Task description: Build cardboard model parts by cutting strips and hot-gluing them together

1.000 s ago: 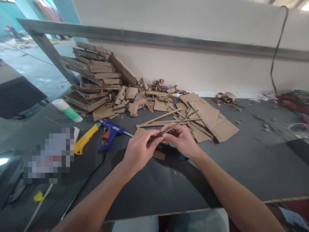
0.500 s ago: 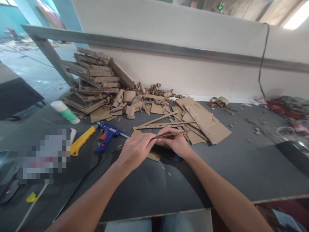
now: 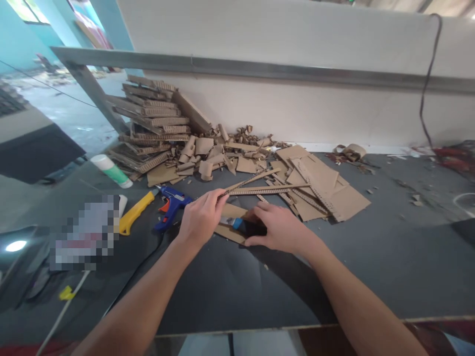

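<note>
My left hand pinches one end of a thin corrugated cardboard strip, which slants up and away to the right. Lower on the table, my right hand curls around the dark handle of a tool with a blue collar and a metal end; the fingers partly cover it, so its kind is unclear. Under the tool lies a flat cardboard piece. Just beyond the hands rests another long strip. Left of my left hand is a blue glue gun with an orange trigger.
A yellow-handled cutter and a white-green tube lie to the left, near a blurred-out item. Stacked cardboard pieces and scraps line the wall. Flat cardboard sheets lie to the right.
My right hand has let go of the cardboard strip and moved down onto the dark tool. The left hand keeps the strip, shifted slightly left and up. The view has turned a little right.
</note>
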`<state>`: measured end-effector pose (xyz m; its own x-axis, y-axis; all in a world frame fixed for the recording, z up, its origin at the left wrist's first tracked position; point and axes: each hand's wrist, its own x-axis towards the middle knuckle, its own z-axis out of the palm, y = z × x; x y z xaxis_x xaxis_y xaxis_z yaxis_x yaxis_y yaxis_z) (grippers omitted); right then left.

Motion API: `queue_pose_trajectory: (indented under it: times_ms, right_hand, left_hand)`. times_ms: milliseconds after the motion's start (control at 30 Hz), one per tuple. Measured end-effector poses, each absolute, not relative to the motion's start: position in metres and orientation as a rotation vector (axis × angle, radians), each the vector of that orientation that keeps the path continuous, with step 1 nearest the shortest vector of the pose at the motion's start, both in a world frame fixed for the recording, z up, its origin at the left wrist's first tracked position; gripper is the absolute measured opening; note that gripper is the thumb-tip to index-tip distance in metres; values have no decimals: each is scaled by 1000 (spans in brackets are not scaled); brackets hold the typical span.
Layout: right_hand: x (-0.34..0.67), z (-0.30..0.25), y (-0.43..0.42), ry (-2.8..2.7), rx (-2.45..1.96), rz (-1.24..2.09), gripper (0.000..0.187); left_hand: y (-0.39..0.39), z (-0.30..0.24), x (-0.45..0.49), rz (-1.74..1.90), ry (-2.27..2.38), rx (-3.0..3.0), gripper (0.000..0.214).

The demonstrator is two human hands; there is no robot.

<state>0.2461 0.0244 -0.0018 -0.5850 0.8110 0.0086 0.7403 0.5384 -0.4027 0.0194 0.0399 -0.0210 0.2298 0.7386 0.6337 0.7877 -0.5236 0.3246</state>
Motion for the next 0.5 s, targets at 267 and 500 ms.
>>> queue_pose_trajectory:
  times_ms: [267, 500]
  right_hand:
    - [251, 8, 28, -2398, -1544, 470, 26]
    - [239, 1, 21, -2146, -1290, 803, 29]
  left_hand:
    - [45, -25, 13, -1066, -1684, -2069, 25]
    - [41, -25, 14, -993, -1725, -2125, 22]
